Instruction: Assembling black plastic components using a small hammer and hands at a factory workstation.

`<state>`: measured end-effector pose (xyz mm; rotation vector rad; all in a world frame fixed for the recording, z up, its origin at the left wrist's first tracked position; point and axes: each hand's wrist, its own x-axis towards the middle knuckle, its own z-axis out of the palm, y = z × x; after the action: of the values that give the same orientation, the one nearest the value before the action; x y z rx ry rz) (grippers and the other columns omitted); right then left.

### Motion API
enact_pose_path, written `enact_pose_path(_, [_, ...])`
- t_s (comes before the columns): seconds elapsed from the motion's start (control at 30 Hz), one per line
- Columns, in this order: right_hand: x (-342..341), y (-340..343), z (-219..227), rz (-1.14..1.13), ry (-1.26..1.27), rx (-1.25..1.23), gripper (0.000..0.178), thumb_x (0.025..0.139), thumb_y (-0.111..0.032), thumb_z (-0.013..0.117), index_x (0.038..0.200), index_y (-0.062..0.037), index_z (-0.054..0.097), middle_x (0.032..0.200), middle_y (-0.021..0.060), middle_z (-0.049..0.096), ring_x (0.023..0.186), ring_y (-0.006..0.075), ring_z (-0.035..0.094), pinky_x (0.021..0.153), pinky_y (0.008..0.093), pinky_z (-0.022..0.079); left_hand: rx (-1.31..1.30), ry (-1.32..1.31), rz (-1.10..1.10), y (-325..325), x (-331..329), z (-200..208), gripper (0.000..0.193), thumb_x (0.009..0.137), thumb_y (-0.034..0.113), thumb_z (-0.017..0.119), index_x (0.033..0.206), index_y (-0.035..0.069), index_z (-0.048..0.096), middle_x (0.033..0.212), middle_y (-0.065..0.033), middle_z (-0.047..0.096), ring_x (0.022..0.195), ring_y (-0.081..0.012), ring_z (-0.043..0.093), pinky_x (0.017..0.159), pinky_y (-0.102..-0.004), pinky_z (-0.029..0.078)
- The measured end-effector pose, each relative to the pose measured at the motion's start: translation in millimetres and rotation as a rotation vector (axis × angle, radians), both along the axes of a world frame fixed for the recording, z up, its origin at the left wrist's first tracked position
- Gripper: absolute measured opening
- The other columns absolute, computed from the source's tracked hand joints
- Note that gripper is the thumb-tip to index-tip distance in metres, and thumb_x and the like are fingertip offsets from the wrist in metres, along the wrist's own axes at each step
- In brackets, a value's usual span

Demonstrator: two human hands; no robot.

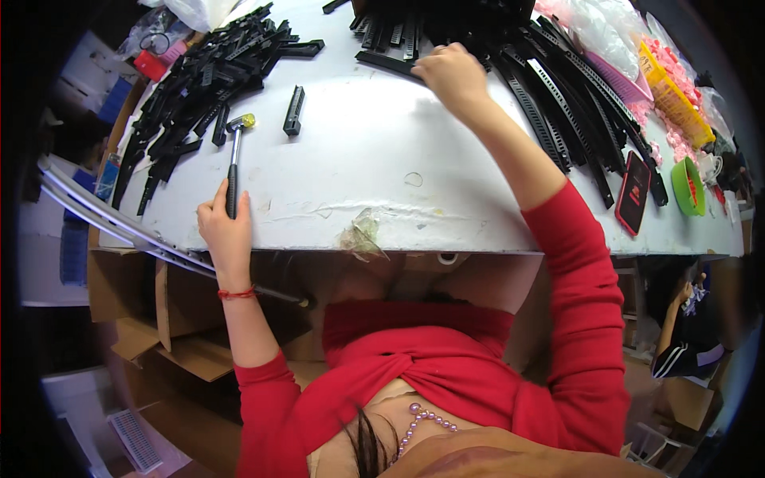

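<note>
My left hand [225,223] is closed around the black grip of a small hammer [233,159]. The hammer lies toward the left of the white table, its metal shaft pointing away from me and its yellow-ended head farthest off. At the far side, my right hand [454,76] has its fingers curled onto the end of a black plastic strip [388,65]. The fingertips are partly hidden there. A single short black slotted piece [294,110] rests alone on the table, to the right of the hammer head.
Black pieces form a large heap [215,72] at the left. Long black slotted strips [558,103] fan out at the right, beside a red-edged phone [633,193], a green bowl [687,187] and a yellow basket [673,92]. Torn film [364,235] sticks to the table's near edge.
</note>
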<state>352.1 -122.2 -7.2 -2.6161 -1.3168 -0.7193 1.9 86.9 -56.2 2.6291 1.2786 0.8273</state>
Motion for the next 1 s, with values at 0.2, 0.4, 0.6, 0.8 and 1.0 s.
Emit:
enact_pose_path(0.2, [12.0,47.6,-46.7,-0.048,0.272,0.227,0.028,0.090,-0.030,0.065,0.100,-0.0042,0.071,0.107,0.0105,0.067,0.104,0.0291,0.060,0.089,0.0394,0.050,0.175,-0.012,-0.147,-33.1,49.4,21.2,0.039,0.088,0.024,0.069,0.123,0.008,0.065,0.108,-0.0112,0.054,0.105,-0.0278,0.054,0.095,-0.0441,0.042])
enact_pose_path(0.4, [-65.5,7.1,-22.4,0.162,0.489,0.099,0.023,0.084,-0.019,0.070,0.101,-0.0037,0.070,0.103,0.0123,0.067,0.103,0.0288,0.060,0.089,0.0380,0.048,0.120,-0.165,-0.400,-9.1,90.4,22.9,0.034,0.089,0.022,0.067,0.118,0.004,0.066,0.102,-0.0166,0.060,0.100,-0.0329,0.057,0.091,-0.0415,0.046])
enact_pose_path(0.6, [-106.0,-42.7,-11.7,0.360,0.840,0.149,0.018,0.075,-0.010,0.076,0.088,-0.0041,0.065,0.095,0.0106,0.065,0.094,0.0261,0.061,0.085,0.0362,0.048,0.033,-0.025,-0.380,39.9,172.8,15.9,0.041,0.085,0.037,0.070,0.107,0.002,0.072,0.100,-0.0240,0.068,0.096,-0.0373,0.065,0.086,-0.0416,0.052])
enact_pose_path(0.8, [-115.4,-53.0,-32.6,0.509,0.723,0.334,0.012,0.076,-0.014,0.073,0.086,-0.0123,0.067,0.089,0.0082,0.064,0.092,0.0278,0.062,0.080,0.0386,0.050,-0.325,-0.212,-0.590,14.8,150.8,30.0,0.024,0.089,0.019,0.070,0.102,-0.001,0.071,0.089,-0.0118,0.072,0.080,-0.0168,0.067,0.072,-0.0275,0.051])
enact_pose_path(1.0, [-125.6,-54.9,-45.1,0.483,0.524,0.325,0.018,0.081,-0.018,0.071,0.099,-0.0157,0.071,0.092,0.0045,0.064,0.092,0.0244,0.062,0.078,0.0365,0.052,-0.673,-0.257,-0.740,-40.4,64.8,30.4,0.022,0.096,0.006,0.061,0.117,-0.001,0.061,0.099,-0.0033,0.064,0.089,-0.0092,0.059,0.079,-0.0215,0.045])
